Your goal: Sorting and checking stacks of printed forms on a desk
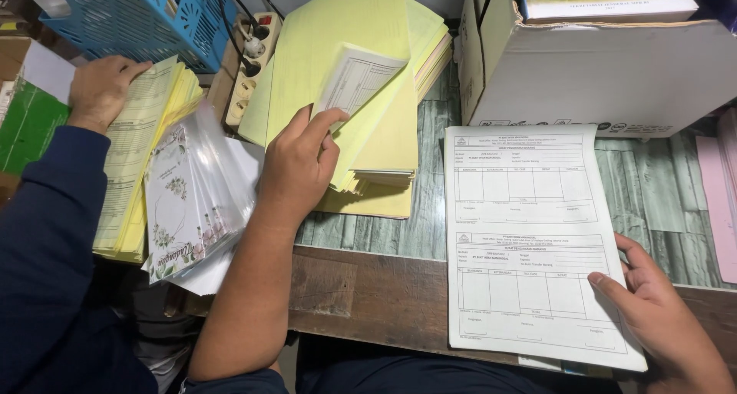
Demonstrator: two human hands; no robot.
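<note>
Left hand [295,167] mid-frame, thumb and fingers pinching lifted sheet [357,75] off yellow stack [384,144] (long axis runs up-frame, directly above the fingers). Right hand [660,317] lower right, thumb clamping white form [530,240] at its corner.

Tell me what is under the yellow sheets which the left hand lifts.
Under the yellow sheets lifted by the left hand, a white printed sheet curls up, with more yellow paper below. Its lower part and the deeper stack are covered.
</note>
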